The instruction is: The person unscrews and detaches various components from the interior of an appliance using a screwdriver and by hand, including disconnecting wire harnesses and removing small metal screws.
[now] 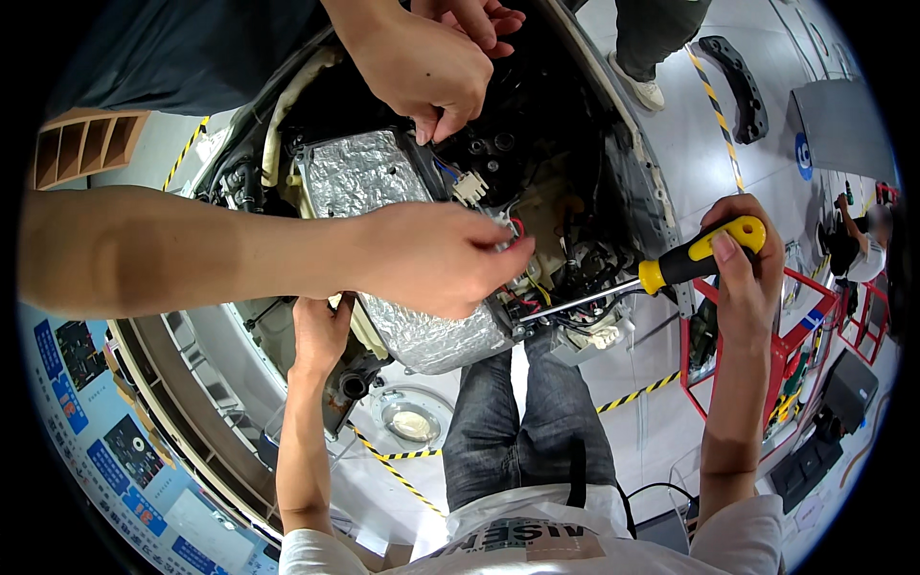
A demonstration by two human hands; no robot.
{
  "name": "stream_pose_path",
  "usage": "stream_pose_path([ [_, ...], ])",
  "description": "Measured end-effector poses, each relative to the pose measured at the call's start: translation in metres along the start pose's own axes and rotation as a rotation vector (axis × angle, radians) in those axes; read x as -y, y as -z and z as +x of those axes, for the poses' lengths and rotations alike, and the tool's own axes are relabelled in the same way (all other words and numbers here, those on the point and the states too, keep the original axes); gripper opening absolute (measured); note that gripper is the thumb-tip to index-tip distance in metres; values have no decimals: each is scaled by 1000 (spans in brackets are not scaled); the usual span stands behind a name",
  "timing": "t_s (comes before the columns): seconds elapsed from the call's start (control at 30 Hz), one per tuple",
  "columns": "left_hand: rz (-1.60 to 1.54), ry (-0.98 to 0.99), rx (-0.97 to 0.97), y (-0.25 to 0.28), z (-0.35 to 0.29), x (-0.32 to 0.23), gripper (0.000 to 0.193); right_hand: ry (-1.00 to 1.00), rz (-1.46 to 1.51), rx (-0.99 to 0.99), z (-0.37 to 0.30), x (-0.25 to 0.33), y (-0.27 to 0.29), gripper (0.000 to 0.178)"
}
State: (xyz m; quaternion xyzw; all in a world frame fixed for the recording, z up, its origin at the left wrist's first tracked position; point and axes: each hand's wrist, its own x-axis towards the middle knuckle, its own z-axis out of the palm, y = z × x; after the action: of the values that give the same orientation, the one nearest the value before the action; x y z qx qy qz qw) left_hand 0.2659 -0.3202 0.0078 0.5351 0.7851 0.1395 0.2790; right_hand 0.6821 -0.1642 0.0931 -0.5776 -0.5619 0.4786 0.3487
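Observation:
My right hand (752, 244) grips a screwdriver (704, 254) by its yellow and black handle. Its long metal shaft points left, with the tip at the lower right corner of a silver foil-covered box (422, 335). At the box's left edge, my left hand (319, 335) is closed on its side, the fingertips partly hidden under another person's forearm (192, 251). That person's hand (431, 257) reaches over the box toward red and yellow wires (522, 230). Further hands (431, 72) from the far side hold the box's upper corner, near a white connector (470, 188).
The box sits in an open appliance or vehicle housing (628, 172) with dark walls and wiring. A red metal cart (786, 326) stands at the right. Yellow-black tape (637, 391) marks the floor. A dark curved part (733, 86) lies at the upper right; a wooden shelf (91, 149) stands left.

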Motion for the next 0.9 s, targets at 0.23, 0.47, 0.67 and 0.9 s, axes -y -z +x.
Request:
stream_pose_path([
  [0.23,-63,-45,-53,-2,0,-1,35,9,31,8,0,2,0,35],
  [0.47,-24,-83,-57,-1,0,3,39,12,28,-2,-1,0,3,36],
  [0.67,-357,93,-30,-4,-5,21,30,-9,62,7,-3,-1,5,35],
  [0.9,-627,105,-106,-12,-15,36,30,-13,52,-6,-3,-1,11,34],
])
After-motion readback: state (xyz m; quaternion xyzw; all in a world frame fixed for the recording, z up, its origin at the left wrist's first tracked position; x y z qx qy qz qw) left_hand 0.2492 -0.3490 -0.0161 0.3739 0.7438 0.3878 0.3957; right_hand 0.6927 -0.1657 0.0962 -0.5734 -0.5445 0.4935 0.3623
